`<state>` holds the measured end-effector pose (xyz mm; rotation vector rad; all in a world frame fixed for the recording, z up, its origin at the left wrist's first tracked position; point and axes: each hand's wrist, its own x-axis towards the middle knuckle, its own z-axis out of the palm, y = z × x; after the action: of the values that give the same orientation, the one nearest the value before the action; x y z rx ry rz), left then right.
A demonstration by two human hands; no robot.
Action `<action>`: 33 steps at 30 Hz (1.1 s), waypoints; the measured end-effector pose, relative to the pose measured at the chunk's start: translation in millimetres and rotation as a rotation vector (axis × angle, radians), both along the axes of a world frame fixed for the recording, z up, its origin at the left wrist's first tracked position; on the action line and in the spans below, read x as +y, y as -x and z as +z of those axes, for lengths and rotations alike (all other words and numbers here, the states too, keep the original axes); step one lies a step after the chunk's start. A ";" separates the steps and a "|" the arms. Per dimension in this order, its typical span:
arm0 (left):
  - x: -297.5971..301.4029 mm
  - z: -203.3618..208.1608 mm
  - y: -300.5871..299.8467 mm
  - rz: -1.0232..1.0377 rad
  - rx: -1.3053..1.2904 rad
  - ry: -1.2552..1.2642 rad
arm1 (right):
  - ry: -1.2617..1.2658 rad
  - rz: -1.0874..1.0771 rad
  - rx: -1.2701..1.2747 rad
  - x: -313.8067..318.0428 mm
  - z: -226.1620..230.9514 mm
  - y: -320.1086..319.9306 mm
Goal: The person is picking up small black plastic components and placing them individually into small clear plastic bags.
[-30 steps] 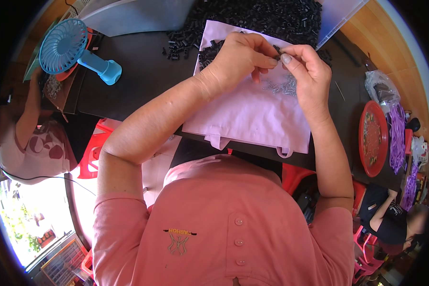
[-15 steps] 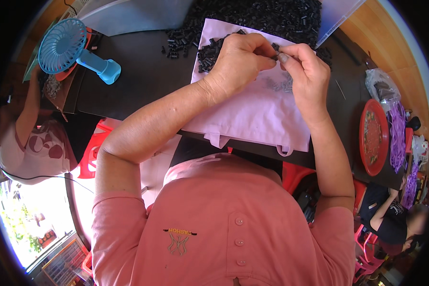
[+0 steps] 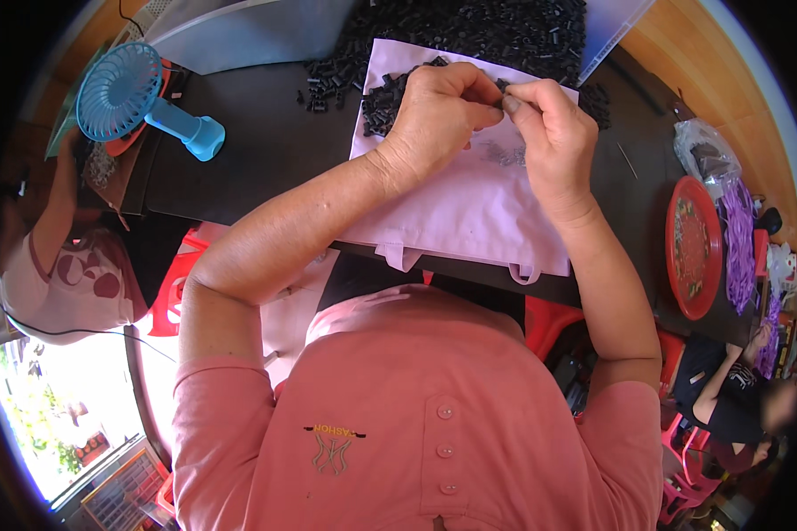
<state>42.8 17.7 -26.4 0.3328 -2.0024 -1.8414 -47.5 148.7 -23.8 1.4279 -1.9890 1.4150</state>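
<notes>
My left hand and my right hand meet fingertip to fingertip above a pale pink cloth bag lying flat on the table. Closed in a pinch, my left hand has a small black plastic piece at its fingertips. Thumb and forefinger of my right hand are pressed together against that piece; whatever is between them is too small to make out. Beneath the hands, small grey metal bits lie scattered on the bag. Beside my left hand is a heap of short black tube-like pieces.
A large pile of black pieces spreads behind the bag, between translucent bins. A blue handheld fan lies at left. To the right are a thin metal rod, a red tray and purple strands. Other people sit at both sides.
Both hands stay pinched together at the black piece, with the right hand's grip slightly changed. The whole view has shifted a little.
</notes>
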 end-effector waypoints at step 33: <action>-3.4 1.0 0.6 -0.086 -0.027 0.035 | -0.023 0.064 -0.198 4.6 4.0 2.1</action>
<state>42.3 14.3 -25.5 0.2669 -2.0945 -1.8601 -49.6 153.3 -19.9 1.4218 -2.0998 1.6229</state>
